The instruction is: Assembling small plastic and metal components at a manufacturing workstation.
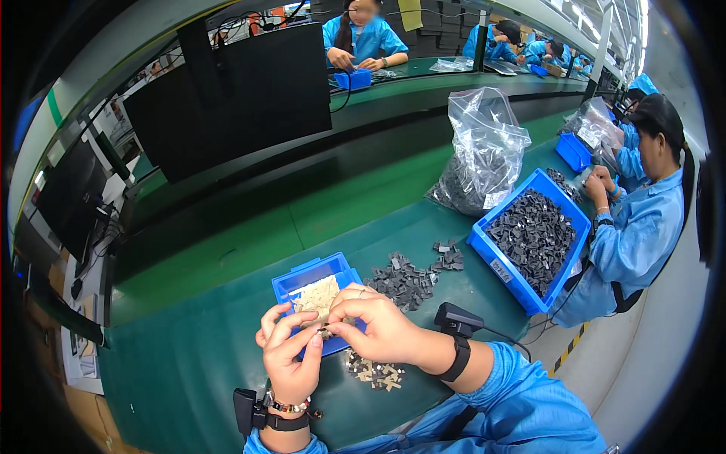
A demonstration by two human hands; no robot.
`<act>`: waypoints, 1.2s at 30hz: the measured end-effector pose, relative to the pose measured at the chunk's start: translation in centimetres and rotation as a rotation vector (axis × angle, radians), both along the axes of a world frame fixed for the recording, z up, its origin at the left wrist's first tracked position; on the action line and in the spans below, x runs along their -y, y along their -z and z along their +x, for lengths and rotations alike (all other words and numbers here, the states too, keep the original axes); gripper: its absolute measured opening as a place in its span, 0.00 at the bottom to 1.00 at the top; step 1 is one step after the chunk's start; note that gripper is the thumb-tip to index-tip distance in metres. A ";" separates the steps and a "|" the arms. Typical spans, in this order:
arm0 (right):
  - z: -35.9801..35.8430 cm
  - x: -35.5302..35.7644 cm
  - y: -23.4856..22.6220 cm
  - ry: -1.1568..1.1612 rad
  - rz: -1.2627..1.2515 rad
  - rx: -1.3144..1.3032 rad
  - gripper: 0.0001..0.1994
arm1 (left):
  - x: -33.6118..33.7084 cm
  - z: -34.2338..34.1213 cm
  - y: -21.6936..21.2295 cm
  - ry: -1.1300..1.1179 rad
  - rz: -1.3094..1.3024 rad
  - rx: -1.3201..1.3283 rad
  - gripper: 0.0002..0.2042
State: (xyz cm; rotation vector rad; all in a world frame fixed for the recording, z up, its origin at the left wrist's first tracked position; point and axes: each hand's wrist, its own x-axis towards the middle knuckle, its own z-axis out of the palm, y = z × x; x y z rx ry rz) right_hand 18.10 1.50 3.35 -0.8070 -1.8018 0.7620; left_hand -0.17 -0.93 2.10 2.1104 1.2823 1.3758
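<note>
My left hand and my right hand meet in front of me, fingertips pinched together on a small dark part; its exact kind is too small to make out. Just behind and below them stands a blue bin with cream-coloured pieces inside, partly hidden by my fingers. Close to my right wrist, a pile of small cream and dark parts lies on the green mat. Beyond my right hand is a heap of dark grey plastic parts.
A large blue tray full of dark parts stands at the right, with a clear plastic bag of similar parts behind it. One co-worker sits at the right; another works across the bench. A black panel rises at the back left.
</note>
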 end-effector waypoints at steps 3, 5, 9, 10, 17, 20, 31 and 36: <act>1.4 -0.9 -0.7 0.149 0.080 -0.004 0.02 | -0.3 -0.3 0.8 -0.077 -0.021 0.022 0.11; 4.2 -2.6 -1.5 0.314 0.067 0.112 0.06 | -0.5 -0.8 1.2 -0.161 -0.033 -0.057 0.14; 11.1 -4.5 0.3 0.645 -0.240 0.459 0.18 | -0.6 0.4 2.2 -0.099 -0.128 -0.045 0.22; 11.9 -4.9 1.0 0.682 -0.298 0.472 0.20 | -0.5 0.6 2.3 -0.099 -0.127 -0.048 0.22; 10.9 -5.0 0.8 0.551 -0.452 0.526 0.21 | -0.3 0.6 2.6 -0.082 -0.121 -0.044 0.23; 10.7 -4.6 0.1 0.529 -0.460 0.592 0.21 | -0.4 0.6 2.7 -0.056 -0.127 -0.015 0.23; 11.0 -4.5 0.1 0.506 -0.427 0.446 0.21 | -0.4 0.6 2.4 -0.056 -0.134 -0.008 0.21; 8.0 -3.8 -1.3 0.254 -0.028 0.073 0.22 | 0.2 0.8 1.3 -0.159 -0.070 -0.061 0.14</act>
